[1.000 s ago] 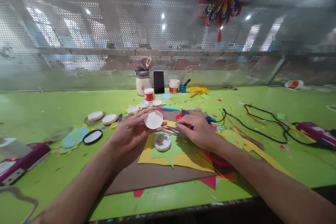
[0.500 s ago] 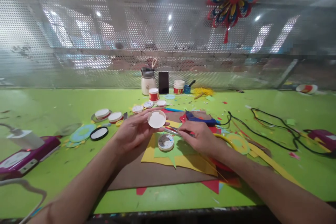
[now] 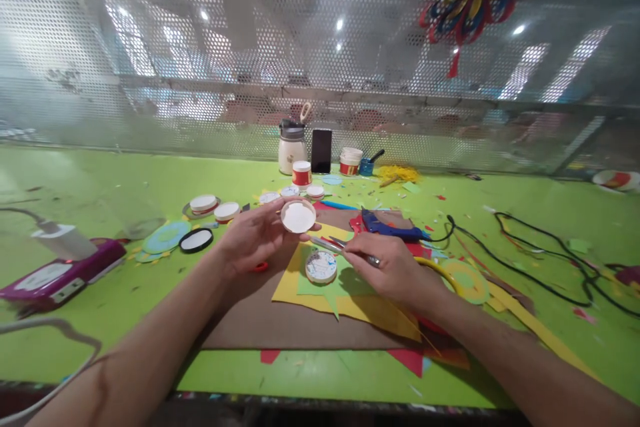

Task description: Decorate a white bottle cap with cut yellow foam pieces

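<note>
My left hand (image 3: 253,238) is closed round a small round white lid (image 3: 298,216), held up above the brown board (image 3: 270,323). My right hand (image 3: 390,268) rests on the coloured paper and pinches a thin metal tool (image 3: 324,245), tweezers or scissors, whose tip points left toward the lid. Just below the tool a second round lid (image 3: 321,267) with specks of colour lies on a green paper star (image 3: 325,287) over a yellow sheet (image 3: 370,310). A blue glue gun (image 3: 387,227) lies behind my right hand.
Several white lids (image 3: 215,207), paper rings (image 3: 165,238) and a black-rimmed disc (image 3: 196,240) lie to the left. A purple device (image 3: 60,275) sits at far left. Jars (image 3: 292,145), a phone (image 3: 321,150) and cups (image 3: 350,161) stand at the mesh wall. Black cables (image 3: 540,253) trail right.
My right hand left the blue glue gun and took hold of the metal tool near the lid. My left hand kept the white lid raised. The view swung left and down.
</note>
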A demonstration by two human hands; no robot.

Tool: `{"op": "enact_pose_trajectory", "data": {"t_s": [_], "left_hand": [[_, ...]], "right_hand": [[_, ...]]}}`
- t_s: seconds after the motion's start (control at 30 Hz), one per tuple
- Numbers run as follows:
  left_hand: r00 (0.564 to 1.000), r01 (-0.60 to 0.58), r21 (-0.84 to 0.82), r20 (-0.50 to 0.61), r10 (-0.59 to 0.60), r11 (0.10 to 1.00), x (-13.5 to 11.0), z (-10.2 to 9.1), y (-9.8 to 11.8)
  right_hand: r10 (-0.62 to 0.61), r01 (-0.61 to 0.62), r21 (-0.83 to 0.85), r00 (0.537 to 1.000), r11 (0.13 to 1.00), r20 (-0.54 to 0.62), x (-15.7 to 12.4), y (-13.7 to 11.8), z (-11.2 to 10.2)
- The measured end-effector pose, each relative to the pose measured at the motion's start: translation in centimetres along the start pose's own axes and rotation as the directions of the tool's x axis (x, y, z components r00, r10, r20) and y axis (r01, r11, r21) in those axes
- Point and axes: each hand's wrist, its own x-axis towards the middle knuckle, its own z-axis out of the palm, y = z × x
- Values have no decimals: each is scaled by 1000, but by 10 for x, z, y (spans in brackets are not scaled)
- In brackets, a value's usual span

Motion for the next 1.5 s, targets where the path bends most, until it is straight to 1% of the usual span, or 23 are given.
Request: {"op": "enact_pose_trajectory", "data": {"t_s": [0.07,0.17,0.2,0.3,0.33,0.4,0.47,0.53,0.6,0.7,0.77,0.87,0.93,1.0,1.1,1.17,1.23,1.3,1.33,1.4,1.43,1.47,1.5], "left_hand": [[999,-14,-2,44,14,1000,-1,-2,2],[984,-37,2,173,36,999,0,-8,1],[979,-43,7,200,40,999,1,-10,1],[976,-54,23,214,47,998,3,-15,1],[975,-56,30,217,48,998,3,-15,0],[975,-59,54,217,46,997,2,-14,-1],[978,-50,99,206,29,994,1,-12,-5],[982,-18,161,187,-12,987,0,-9,-11],[985,21,223,160,-58,975,-1,-8,-16],[991,49,317,100,-85,947,0,-9,-18],[996,49,386,47,-73,921,1,-12,-15],[999,48,488,-26,-41,872,2,-17,-6],[999,48,540,-42,-31,841,2,-20,-1],[997,73,573,-33,-66,816,3,-23,4],[991,121,615,-26,-133,779,6,-30,10],[983,160,726,-57,-173,669,9,-34,12],[977,180,832,-88,-195,525,10,-36,14],[977,162,871,-76,-198,464,12,-37,15],[980,148,888,-73,-184,435,12,-38,15],[987,127,934,-86,-136,333,16,-40,17],[989,118,954,-90,-113,275,18,-41,18],[992,107,976,-91,-89,190,20,-42,19],[993,105,986,-96,-74,127,22,-44,20]], "right_hand": [[1,-1,-4,1000,1000,5,0,-3,-1],[3,-3,-10,1000,1000,11,-1,-5,-2],[3,-3,-12,1000,1000,13,-2,-6,-2],[-3,3,-14,1000,1000,11,-1,-5,-2],[-5,5,-21,1000,1000,-8,-1,-4,-4],[6,-10,-54,996,998,-85,1,0,-9],[44,-63,-90,979,994,-198,3,6,-16],[125,-153,-83,953,985,-274,5,15,-24],[209,-236,-51,926,970,-314,5,24,-29],[301,-322,-11,896,947,-327,4,36,-30],[321,-338,-2,896,941,-308,3,41,-27],[302,-323,-28,909,946,-286,2,41,-26],[282,-312,-59,913,948,-296,3,38,-28],[268,-309,-86,910,947,-315,4,34,-32],[282,-313,-40,897,949,-341,9,35,-38],[295,-309,14,895,951,-335,13,38,-44],[310,-294,99,884,951,-351,16,41,-52],[324,-263,203,866,943,-381,19,41,-64],[331,-248,246,857,937,-396,20,41,-71],[347,-238,291,841,927,-416,22,39,-85],[351,-241,294,838,925,-418,22,36,-91],[351,-246,286,840,926,-414,21,34,-96],[348,-256,268,851,929,-394,20,30,-99]]}}
